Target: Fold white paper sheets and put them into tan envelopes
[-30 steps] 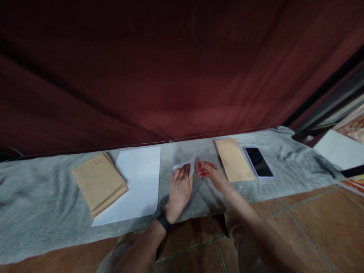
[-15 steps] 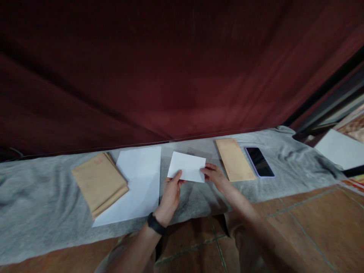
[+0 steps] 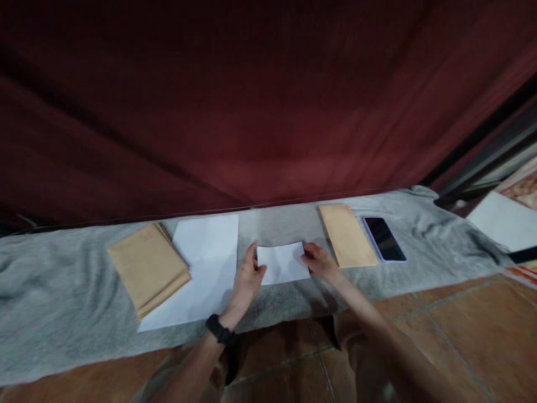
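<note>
A small folded white paper (image 3: 283, 262) lies low over the grey cloth (image 3: 62, 313) in the middle. My left hand (image 3: 246, 278) pinches its left edge, with a black band on the wrist. My right hand (image 3: 319, 262) grips its right edge with closed fingers. To the left lies a larger white sheet (image 3: 201, 268), partly under a stack of brown envelopes (image 3: 146, 267). A single brown envelope (image 3: 346, 235) lies just right of my right hand.
A dark phone (image 3: 384, 239) lies face up beside the single envelope. A dark red curtain (image 3: 251, 112) hangs behind the cloth. Brown floor tiles (image 3: 461, 324) show in front. Another white sheet (image 3: 503, 221) sits at the far right.
The white paper, first bunched under both hands, was lifted and shown flat, then lowered toward the cloth. Both hands now hold its two side edges.
</note>
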### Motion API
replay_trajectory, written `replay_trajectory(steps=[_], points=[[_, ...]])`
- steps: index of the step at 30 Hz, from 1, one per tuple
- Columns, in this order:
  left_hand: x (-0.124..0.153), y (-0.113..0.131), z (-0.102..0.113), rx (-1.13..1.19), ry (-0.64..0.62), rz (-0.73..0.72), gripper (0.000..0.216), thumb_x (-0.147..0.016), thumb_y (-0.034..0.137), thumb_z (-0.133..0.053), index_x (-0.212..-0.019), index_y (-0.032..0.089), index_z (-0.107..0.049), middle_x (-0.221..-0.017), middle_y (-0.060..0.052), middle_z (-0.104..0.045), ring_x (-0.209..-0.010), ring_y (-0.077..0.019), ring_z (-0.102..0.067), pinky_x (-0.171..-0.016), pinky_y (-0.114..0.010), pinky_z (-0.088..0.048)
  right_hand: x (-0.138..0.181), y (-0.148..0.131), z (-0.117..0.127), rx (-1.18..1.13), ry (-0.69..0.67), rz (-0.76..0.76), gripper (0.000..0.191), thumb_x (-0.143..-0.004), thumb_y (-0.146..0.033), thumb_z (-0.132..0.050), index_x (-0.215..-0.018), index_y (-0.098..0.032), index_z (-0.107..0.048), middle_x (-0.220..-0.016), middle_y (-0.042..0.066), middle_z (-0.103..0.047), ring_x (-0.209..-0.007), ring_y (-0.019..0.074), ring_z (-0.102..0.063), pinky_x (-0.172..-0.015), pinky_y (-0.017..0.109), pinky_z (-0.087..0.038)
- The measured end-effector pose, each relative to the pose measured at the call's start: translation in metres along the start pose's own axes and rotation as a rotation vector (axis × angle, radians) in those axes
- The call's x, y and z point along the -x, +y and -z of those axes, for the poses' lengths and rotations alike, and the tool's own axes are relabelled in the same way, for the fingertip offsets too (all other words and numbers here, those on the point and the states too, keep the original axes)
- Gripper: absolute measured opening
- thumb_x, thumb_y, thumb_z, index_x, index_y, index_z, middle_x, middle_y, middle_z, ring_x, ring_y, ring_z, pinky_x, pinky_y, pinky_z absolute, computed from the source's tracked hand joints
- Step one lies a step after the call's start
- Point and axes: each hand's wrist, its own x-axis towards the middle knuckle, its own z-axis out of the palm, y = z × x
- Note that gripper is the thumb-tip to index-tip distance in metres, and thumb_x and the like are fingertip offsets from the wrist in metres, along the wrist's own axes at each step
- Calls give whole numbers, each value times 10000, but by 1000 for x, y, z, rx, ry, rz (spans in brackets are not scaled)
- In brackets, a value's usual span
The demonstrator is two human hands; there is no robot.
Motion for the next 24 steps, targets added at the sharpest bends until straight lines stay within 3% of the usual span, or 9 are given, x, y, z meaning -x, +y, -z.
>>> replay_trajectory(steps=[3,5,8,10,16,18,21,24], points=[[1,3,2,-70,-31,-2,653,-803,127,-603,-1434,180,-443,-733,48,-565,-622,-131,-544,-631,-257,-419,7,-7,-5,215,215,106,293,-908,-181,-503,-1178,-177,-616,-1010,92,-704,-904,222,-687,-824,340,-539],[1,4,2,-112,-38,-18,630,-806,122,-597,-1418,192,-461,-752,40,-583,-631,-134,-552,-627,-253,-420,12,-14,-13,226,269,259,328,-944,-192,-463,-1241,-181,-602,-1146,115,-683,-1049,229,-664,-937,363,-526],[1,4,2,-179,-47,-48,588,-810,109,-586,-1384,198,-491,-776,28,-608,-650,-139,-568,-625,-248,-426,19,-23,-32,207,224,496,375,-998,-225,-412,-1335,-184,-572,-1353,105,-616,-1251,204,-575,-1078,365,-468],[1,5,1,-218,-56,-52,561,-815,102,-582,-1362,201,-511,-799,19,-629,-675,-143,-587,-634,-247,-440,22,-26,-45,284,187,576,408,-1018,-255,-399,-1388,-163,-545,-1445,105,-557,-1346,208,-499,-1141,392,-416],[5,12,3,-407,-55,-34,476,-860,131,-566,-1332,192,-549,-929,-42,-696,-808,-192,-662,-733,-298,-511,28,-20,-64,532,237,607,493,-1027,-281,-409,-1502,-150,-427,-1559,111,-423,-1446,237,-378,-1203,451,-315],[10,14,1,-514,42,-113,427,-894,145,-517,-1318,173,-564,-1045,-95,-696,-924,-231,-673,-823,-354,-528,27,-18,-66,566,254,617,508,-1030,-291,-402,-1516,-142,-403,-1575,108,-395,-1451,235,-369,-1207,445,-306],[17,17,-11,-623,208,-347,404,-968,205,-424,-1348,137,-543,-1314,-175,-603,-1208,-293,-586,-1010,-460,-477,25,-15,-67,600,252,618,517,-1030,-304,-395,-1520,-139,-395,-1581,102,-384,-1454,239,-362,-1203,446,-307],[22,18,-31,-603,147,-558,488,-1022,314,-352,-1451,95,-431,-1522,-189,-444,-1424,-290,-400,-1148,-482,-377,25,-12,-68,636,222,636,549,-998,-286,-443,-1521,-126,-391,-1581,113,-386,-1461,249,-346,-1210,449,-291]])
